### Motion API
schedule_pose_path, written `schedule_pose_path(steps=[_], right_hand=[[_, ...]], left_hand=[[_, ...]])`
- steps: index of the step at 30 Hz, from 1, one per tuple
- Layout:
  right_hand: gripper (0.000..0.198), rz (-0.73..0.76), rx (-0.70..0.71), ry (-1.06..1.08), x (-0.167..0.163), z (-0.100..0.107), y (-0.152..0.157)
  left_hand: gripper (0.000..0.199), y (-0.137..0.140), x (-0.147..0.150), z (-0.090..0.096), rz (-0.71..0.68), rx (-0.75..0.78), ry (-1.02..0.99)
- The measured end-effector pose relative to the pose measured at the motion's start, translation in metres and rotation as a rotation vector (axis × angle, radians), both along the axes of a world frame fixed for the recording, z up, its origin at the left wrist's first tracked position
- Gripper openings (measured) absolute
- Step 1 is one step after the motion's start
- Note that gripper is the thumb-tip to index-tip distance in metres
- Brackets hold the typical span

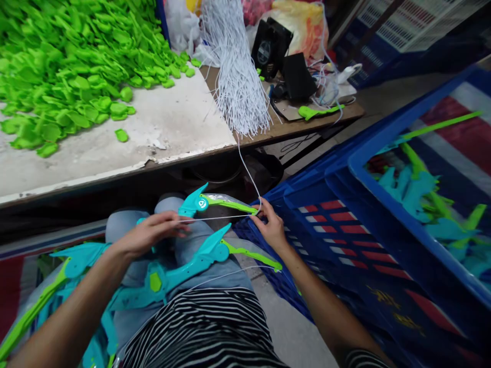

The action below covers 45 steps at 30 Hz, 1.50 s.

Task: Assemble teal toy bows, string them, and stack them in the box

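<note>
Striped shirt (203, 327) nearest — farther, my left hand (164, 229) pinches white cord (215, 219), my right hand (269, 221) a green tip (248, 209).

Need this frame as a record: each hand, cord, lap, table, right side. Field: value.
left hand: pinching white cord
right hand: fingers closed at the tip of a green arm, which joins a turquoise piece
cord run: nearly straight between the hands; a strand also rises from the right hand toward the cord bundle
lap: turquoise-and-green assembly
table: heap of green pieces, the cord bundle, black fan
right side: blue crate holding turquoise and green parts
</note>
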State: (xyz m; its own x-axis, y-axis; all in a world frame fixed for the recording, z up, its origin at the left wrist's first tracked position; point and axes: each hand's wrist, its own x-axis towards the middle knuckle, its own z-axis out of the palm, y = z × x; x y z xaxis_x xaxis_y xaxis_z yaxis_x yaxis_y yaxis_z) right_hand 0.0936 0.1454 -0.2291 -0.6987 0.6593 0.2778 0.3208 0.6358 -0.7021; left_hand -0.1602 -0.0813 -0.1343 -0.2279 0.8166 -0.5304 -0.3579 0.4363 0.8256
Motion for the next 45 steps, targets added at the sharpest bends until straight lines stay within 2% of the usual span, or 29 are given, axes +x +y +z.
schedule_pose_path(steps=[3, 5, 8, 10, 13, 16, 18, 20, 22, 23, 24, 26, 27, 29, 30, 32, 34, 37, 40, 42, 45], right_hand=[[0.057, 0.011, -0.004, -0.022, -0.004, 0.001, 0.006], [0.059, 0.013, 0.003, -0.048, -0.009, 0.003, 0.01], [0.061, 0.01, 0.002, -0.117, -0.019, 0.007, 0.017], [0.06, 0.007, 0.0, -0.18, -0.026, 0.01, 0.021], [0.056, 0.001, 0.001, -0.249, -0.035, 0.011, 0.028], [0.055, 0.034, -0.022, -0.301, -0.038, 0.015, 0.039], [0.053, 0.062, -0.026, -0.337, -0.044, 0.023, 0.042], [0.05, 0.083, 0.011, -0.303, -0.06, 0.037, 0.031], [0.044, 0.165, 0.073, -0.184, -0.089, 0.052, -0.001], [0.039, 0.261, 0.106, -0.118, -0.107, 0.058, -0.024], [0.034, 0.398, 0.135, -0.072, -0.126, 0.062, -0.052], [0.03, 0.761, 0.198, -0.075, -0.165, 0.065, -0.113], [0.032, 0.916, 0.246, -0.117, -0.182, 0.063, -0.142], [0.041, 1.08, 0.361, -0.303, -0.209, 0.056, -0.188], [0.044, 1.118, 0.407, -0.397, -0.219, 0.053, -0.202], [0.051, 1.166, 0.427, -0.526, -0.235, 0.05, -0.209], [0.057, 1.259, 0.315, -0.555, -0.251, 0.049, -0.196], [0.053, 1.425, -0.017, -0.565, -0.274, 0.051, -0.161], [0.049, 1.463, -0.319, -0.637, -0.29, 0.051, -0.14], [0.053, 1.442, -0.431, -0.681, -0.295, 0.049, -0.137], [0.055, 1.4, -0.475, -0.716, -0.296, 0.049, -0.139]], left_hand=[[0.023, -0.065, -0.023, 0.031, 0.472, 0.009, 0.085], [0.024, -0.096, -0.028, 0.044, 0.809, 0.02, 0.138], [0.017, -0.119, -0.022, 0.052, 1.21, 0.226, 0.121], [0.014, -0.124, -0.015, 0.055, 1.353, 0.389, 0.058], [0.015, -0.133, -0.006, 0.059, 1.41, 0.466, 0.014], [0.024, -0.149, 0.003, 0.059, 1.392, 0.493, 0.046], [0.03, -0.156, 0.011, 0.055, 1.347, 0.463, 0.061], [0.033, -0.155, 0.022, 0.047, 1.286, 0.383, 0.029], [0.036, -0.146, 0.034, 0.038, 1.225, 0.306, -0.059], [0.037, -0.139, 0.039, 0.034, 1.198, 0.281, -0.111], [0.038, -0.131, 0.044, 0.03, 1.174, 0.267, -0.159], [0.038, -0.119, 0.051, 0.026, 1.144, 0.254, -0.22], [0.038, -0.115, 0.053, 0.026, 1.134, 0.251, -0.233], [0.037, -0.112, 0.054, 0.026, 1.121, 0.265, -0.234], [0.037, -0.114, 0.054, 0.027, 1.125, 0.282, -0.225], [0.036, -0.123, 0.051, 0.028, 1.169, 0.319, -0.18], [0.035, -0.139, 0.045, 0.027, 1.28, 0.33, -0.086], [0.032, -0.167, 0.031, 0.021, 1.509, 0.285, 0.157], [0.029, -0.192, 0.016, 0.011, 1.679, 0.174, 0.417], [0.026, -0.203, 0.008, 0.005, 1.708, 0.076, 0.538], [0.023, -0.21, 0.0, 0.0, 1.67, -0.036, 0.655]])
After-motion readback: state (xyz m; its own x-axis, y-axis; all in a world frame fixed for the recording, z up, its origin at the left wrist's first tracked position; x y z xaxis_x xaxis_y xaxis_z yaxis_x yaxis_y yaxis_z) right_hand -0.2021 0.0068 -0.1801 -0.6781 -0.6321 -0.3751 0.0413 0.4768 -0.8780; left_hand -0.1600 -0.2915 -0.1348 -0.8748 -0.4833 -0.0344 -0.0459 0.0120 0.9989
